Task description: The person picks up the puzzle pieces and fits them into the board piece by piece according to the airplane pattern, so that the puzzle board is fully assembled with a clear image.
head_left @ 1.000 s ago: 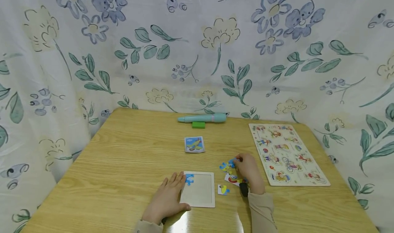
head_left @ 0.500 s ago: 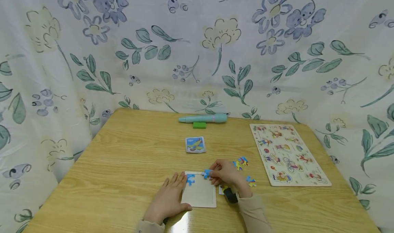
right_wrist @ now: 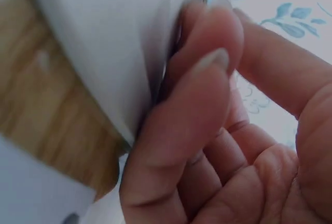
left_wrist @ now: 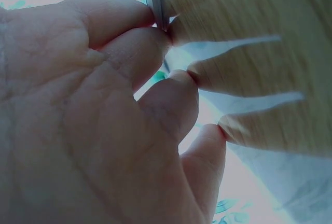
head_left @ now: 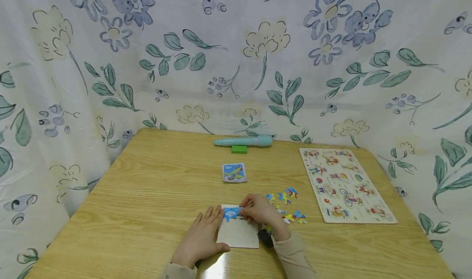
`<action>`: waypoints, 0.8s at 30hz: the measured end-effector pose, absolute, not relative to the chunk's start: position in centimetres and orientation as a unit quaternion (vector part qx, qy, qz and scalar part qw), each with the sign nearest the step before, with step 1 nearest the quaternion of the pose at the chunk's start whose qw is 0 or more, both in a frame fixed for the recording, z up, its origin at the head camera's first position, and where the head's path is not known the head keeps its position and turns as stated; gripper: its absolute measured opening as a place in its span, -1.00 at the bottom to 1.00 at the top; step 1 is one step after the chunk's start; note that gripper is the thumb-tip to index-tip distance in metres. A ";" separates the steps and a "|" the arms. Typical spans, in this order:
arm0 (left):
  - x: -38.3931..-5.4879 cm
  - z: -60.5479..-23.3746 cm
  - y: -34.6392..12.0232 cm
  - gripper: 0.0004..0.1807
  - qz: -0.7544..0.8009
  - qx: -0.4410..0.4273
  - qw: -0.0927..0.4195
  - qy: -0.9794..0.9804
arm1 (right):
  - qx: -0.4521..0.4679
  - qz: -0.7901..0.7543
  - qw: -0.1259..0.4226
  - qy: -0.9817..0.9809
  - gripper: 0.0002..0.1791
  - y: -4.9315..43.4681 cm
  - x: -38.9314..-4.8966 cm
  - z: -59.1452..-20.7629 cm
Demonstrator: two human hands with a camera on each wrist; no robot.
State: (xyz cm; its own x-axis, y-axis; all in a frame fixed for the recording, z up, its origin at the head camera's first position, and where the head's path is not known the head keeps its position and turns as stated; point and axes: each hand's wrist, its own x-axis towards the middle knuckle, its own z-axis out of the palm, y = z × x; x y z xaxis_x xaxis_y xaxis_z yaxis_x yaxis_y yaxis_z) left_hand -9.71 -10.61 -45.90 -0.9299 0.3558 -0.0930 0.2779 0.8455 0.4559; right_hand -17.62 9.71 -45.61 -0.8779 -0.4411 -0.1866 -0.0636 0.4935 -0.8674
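Observation:
Flat on the table, my left hand lies along the left edge of a small square puzzle tray, its fingers spread and its thumb at the lower left corner. Blue jigsaw pieces with a white patch lie along the top of the tray. At the tray's top right my right hand pinches a blue jigsaw piece beside them, mostly covered by the fingertips. In the right wrist view the curled fingers touch the pale tray surface; the piece itself is barely seen there.
Several loose jigsaw pieces lie right of the tray, partly behind the right hand. A small airplane picture card sits above it. Farther back are a green block and a turquoise pen-shaped object. A figure puzzle board lies at right.
My right hand has carried a blue jigsaw piece from the loose pieces leftward to the tray, and it now sits against the corner piece. The left hand has stayed in place.

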 end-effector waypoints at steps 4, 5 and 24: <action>-9.7 -45.8 -10.6 0.09 0.222 0.165 0.089 0.957 | -0.135 -0.446 0.173 0.868 -0.84 9.4 -17.4 -45.7; -9.7 -45.8 -10.6 0.09 0.222 0.165 0.089 0.957 | -0.130 -0.435 0.166 0.875 -0.82 9.4 -17.5 -45.8; -9.6 -46.0 -10.5 0.10 0.224 0.166 0.081 0.957 | -0.079 -0.473 0.120 0.869 -0.83 13.1 -18.4 -45.0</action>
